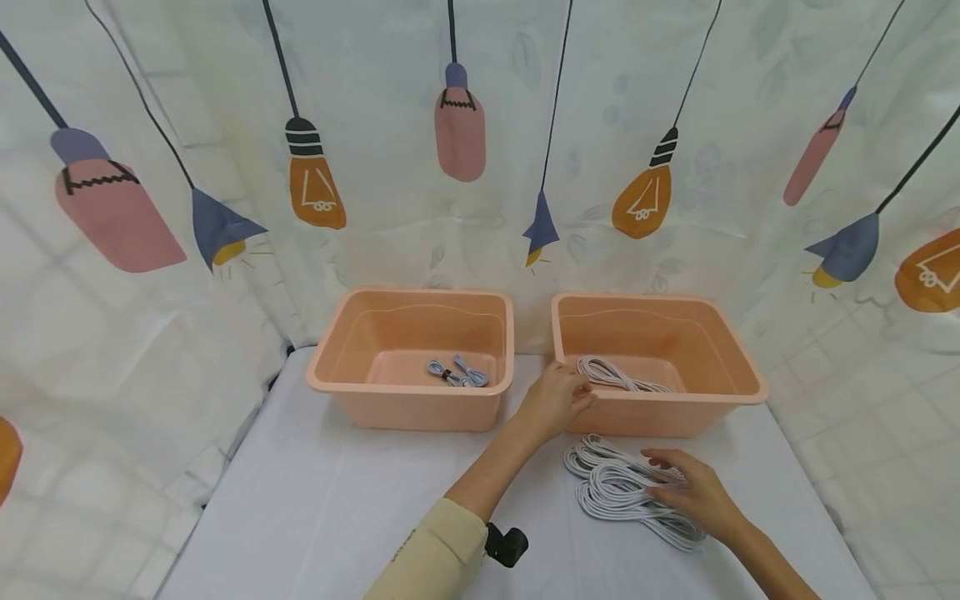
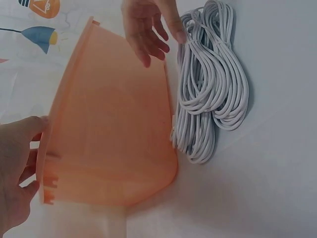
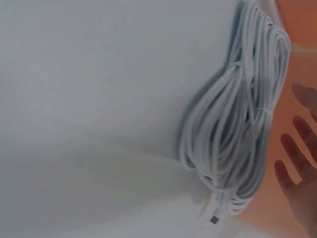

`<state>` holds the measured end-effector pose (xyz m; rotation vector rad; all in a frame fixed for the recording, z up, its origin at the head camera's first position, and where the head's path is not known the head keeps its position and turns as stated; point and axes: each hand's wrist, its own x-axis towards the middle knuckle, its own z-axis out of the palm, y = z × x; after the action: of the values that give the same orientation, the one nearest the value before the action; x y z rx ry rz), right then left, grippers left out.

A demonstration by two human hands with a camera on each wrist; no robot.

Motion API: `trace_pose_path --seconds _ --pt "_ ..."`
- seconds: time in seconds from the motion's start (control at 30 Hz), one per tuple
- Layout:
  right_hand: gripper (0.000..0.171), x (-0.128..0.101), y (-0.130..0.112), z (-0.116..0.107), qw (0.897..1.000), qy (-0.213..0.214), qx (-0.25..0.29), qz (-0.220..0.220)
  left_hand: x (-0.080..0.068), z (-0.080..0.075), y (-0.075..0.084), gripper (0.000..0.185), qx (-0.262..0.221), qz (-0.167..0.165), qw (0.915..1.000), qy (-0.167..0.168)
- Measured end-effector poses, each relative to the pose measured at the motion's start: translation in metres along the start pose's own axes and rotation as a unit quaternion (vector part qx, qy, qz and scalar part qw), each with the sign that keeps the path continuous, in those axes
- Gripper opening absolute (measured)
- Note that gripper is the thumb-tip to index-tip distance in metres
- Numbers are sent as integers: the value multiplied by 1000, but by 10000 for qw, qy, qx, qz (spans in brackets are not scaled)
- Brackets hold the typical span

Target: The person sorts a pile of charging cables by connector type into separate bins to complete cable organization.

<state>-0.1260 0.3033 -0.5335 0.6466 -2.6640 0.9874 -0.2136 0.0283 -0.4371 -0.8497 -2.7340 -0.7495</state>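
My left hand (image 1: 558, 398) is at the front left corner of the right-hand peach bin (image 1: 660, 417), fingers loosely bent at its rim. Its fingertips are partly hidden behind that rim in the left wrist view. Inside the bin, close beside these fingers, lies a coiled white cable (image 1: 611, 373). My right hand (image 1: 697, 492) reaches over a pile of coiled white cables (image 1: 618, 492) on the table, thumb and fingers spread apart. In the right wrist view, the right fingers (image 3: 297, 153) are loose beside the coils, and a small metal plug (image 3: 214, 219) sticks out at one end.
A second peach bin (image 1: 420, 411) stands to the left with small grey-blue cable bundles (image 1: 465, 377) inside. Both bins sit at the back of the white-covered table (image 1: 315, 508). A curtain (image 1: 390, 225) printed with lamps hangs behind and at the sides.
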Motion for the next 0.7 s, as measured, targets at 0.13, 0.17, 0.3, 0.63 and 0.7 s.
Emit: trace_pose_path --seconds 0.13,0.17,0.3,0.63,0.7 --pt "59 -3 2 6 9990 -274 -133 326 1 0 0 13 -32 3 10000 -20" --pt "59 -4 3 7 9984 -351 -137 425 1 0 0 14 -54 13 10000 -25" --pt "56 -5 5 8 9943 -664 -99 828 1 -1 -1 14 -101 44 9999 -38" --pt "51 -5 13 15 9893 -1009 -146 1040 1 -1 -1 13 -92 0 10000 -31" --pt "50 -5 13 15 9897 -1082 -182 924 1 0 -1 14 -104 -12 9999 -43"
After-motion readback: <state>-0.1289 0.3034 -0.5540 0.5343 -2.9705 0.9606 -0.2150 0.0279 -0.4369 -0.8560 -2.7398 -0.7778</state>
